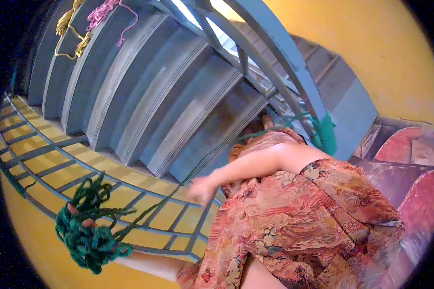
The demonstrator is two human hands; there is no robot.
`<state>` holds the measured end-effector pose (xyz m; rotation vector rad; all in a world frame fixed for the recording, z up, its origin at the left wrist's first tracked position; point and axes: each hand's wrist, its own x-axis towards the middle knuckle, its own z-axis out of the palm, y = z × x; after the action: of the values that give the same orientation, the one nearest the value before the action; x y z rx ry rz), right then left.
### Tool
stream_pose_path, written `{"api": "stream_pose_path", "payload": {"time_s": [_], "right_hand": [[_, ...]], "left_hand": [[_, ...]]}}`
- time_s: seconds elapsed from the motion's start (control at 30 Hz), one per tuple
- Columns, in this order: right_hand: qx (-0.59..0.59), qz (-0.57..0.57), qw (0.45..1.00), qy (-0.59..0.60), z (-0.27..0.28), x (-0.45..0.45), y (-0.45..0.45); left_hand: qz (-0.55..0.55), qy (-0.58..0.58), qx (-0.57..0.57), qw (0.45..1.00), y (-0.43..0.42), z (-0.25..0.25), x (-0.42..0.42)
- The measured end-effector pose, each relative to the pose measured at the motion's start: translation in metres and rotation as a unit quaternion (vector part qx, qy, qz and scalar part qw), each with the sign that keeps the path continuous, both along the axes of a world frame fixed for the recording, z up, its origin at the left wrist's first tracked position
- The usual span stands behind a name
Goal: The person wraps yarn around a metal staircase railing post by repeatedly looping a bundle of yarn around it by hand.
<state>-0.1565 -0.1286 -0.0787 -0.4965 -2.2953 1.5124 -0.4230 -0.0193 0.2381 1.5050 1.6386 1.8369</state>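
In the head view, my left hand (pixel 89 224) is closed around a thick bundle of dark green yarn (pixel 84 245), with loops hanging over the fingers. From the bundle a green strand (pixel 152 208) runs up past my right hand (pixel 202 189) and on towards the stair railing. My right hand is blurred, its fingertips close to the strand; whether they grip it I cannot make out. Green yarn wrapping (pixel 326 135) covers the railing's lower end, where the strand appears to lead.
Grey stairs (pixel 178 96) climb beside a blue-grey railing (pixel 279 43). A second railing (pixel 67 154) runs along the yellow wall (pixel 38 231). Yellow yarn (pixel 65 24) and pink yarn (pixel 101 14) lie on upper steps. Patterned floor (pixel 395 178) lies at right.
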Motion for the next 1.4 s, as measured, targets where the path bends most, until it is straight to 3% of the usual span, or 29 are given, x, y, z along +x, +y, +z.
{"api": "stream_pose_path", "payload": {"time_s": [0.1, 0.17, 0.23, 0.27, 0.33, 0.47, 0.5, 0.53, 0.6, 0.63, 0.67, 0.73, 0.83, 0.9, 0.93, 0.97, 1.0, 1.03, 1.07, 1.1, 1.17, 1.2, 1.23, 1.3, 1.37, 1.4], "right_hand": [[0.051, 0.071, 0.993, 0.083, -0.041, 0.002, -0.032], [0.035, -0.001, 0.987, -0.155, -0.038, 0.030, -0.035], [-0.060, -0.225, 0.966, -0.114, -0.022, 0.041, -0.017], [-0.056, -0.221, 0.967, -0.115, -0.012, 0.043, -0.009], [0.171, -0.353, 0.911, 0.127, 0.006, 0.043, 0.002], [0.210, -0.222, 0.943, 0.135, -0.006, 0.004, -0.015], [0.072, -0.070, 0.990, 0.103, -0.003, 0.009, -0.016], [-0.069, 0.084, 0.992, 0.065, -0.001, 0.018, -0.015], [0.017, 0.039, 0.999, 0.006, -0.056, 0.041, -0.012], [0.031, 0.014, 0.996, -0.083, -0.096, 0.061, -0.008], [-0.036, -0.033, 0.991, -0.127, -0.099, 0.104, 0.000], [-0.085, -0.168, 0.899, -0.396, -0.089, 0.180, 0.005], [-0.104, -0.322, 0.830, -0.444, -0.112, 0.249, 0.006], [-0.206, -0.384, 0.826, -0.357, -0.047, 0.266, 0.013], [-0.180, -0.439, 0.845, -0.249, -0.047, 0.262, 0.014], [-0.066, -0.503, 0.855, -0.109, -0.024, 0.255, 0.010], [-0.189, -0.497, 0.847, -0.016, 0.024, 0.246, 0.011], [-0.026, -0.528, 0.849, 0.009, 0.028, 0.232, 0.014], [-0.092, -0.525, 0.844, 0.058, 0.061, 0.218, 0.013], [0.033, -0.536, 0.837, 0.099, 0.078, 0.204, 0.014], [0.057, -0.517, 0.843, 0.138, 0.112, 0.185, 0.017], [0.059, -0.504, 0.847, 0.161, 0.123, 0.176, 0.019], [0.113, -0.516, 0.829, 0.182, 0.131, 0.171, 0.023], [0.156, -0.564, 0.794, 0.162, 0.141, 0.173, 0.033], [0.107, -0.595, 0.779, 0.167, 0.154, 0.201, 0.036], [0.142, -0.619, 0.755, 0.163, 0.157, 0.217, 0.046]], "left_hand": [[0.064, 0.030, 0.022, 0.997, -0.027, 0.017, -0.038], [0.101, 0.047, 0.032, 0.993, -0.042, 0.027, -0.057], [0.128, 0.055, 0.038, 0.990, -0.054, 0.032, -0.061], [0.131, 0.048, 0.032, 0.990, -0.061, 0.029, -0.070], [0.135, 0.058, 0.037, 0.988, -0.070, 0.030, -0.074], [0.101, 0.037, 0.024, 0.994, -0.086, 0.024, -0.062], [0.084, 0.026, 0.020, 0.996, -0.087, 0.022, -0.058], [0.066, 0.018, 0.012, 0.998, -0.089, 0.019, -0.053], [0.016, -0.011, -0.002, 1.000, -0.090, 0.011, -0.041], [-0.013, -0.027, -0.014, 0.999, -0.090, 0.006, -0.034], [-0.047, -0.043, -0.024, 0.998, -0.089, 0.001, -0.026], [-0.121, -0.080, -0.051, 0.988, -0.086, -0.008, -0.010], [-0.264, -0.138, -0.106, 0.949, -0.078, -0.033, 0.024], [-0.357, -0.177, -0.149, 0.905, -0.067, -0.054, 0.051], [-0.402, -0.193, -0.164, 0.880, -0.062, -0.063, 0.064], [-0.446, -0.217, -0.184, 0.849, -0.054, -0.080, 0.084], [-0.486, -0.239, -0.202, 0.816, -0.047, -0.095, 0.102], [-0.528, -0.264, -0.218, 0.777, -0.040, -0.112, 0.126], [-0.565, -0.294, -0.232, 0.735, -0.031, -0.130, 0.149], [-0.596, -0.324, -0.243, 0.693, -0.025, -0.148, 0.172], [-0.618, -0.388, -0.245, 0.638, -0.008, -0.186, 0.203], [-0.617, -0.362, -0.252, 0.652, -0.007, -0.195, 0.230], [-0.595, -0.338, -0.206, 0.700, -0.016, -0.198, 0.273], [-0.636, -0.383, -0.197, 0.640, -0.017, -0.209, 0.323], [-0.648, -0.395, -0.238, 0.606, -0.019, -0.199, 0.355], [-0.578, -0.343, -0.283, 0.684, -0.019, -0.185, 0.369]]}}
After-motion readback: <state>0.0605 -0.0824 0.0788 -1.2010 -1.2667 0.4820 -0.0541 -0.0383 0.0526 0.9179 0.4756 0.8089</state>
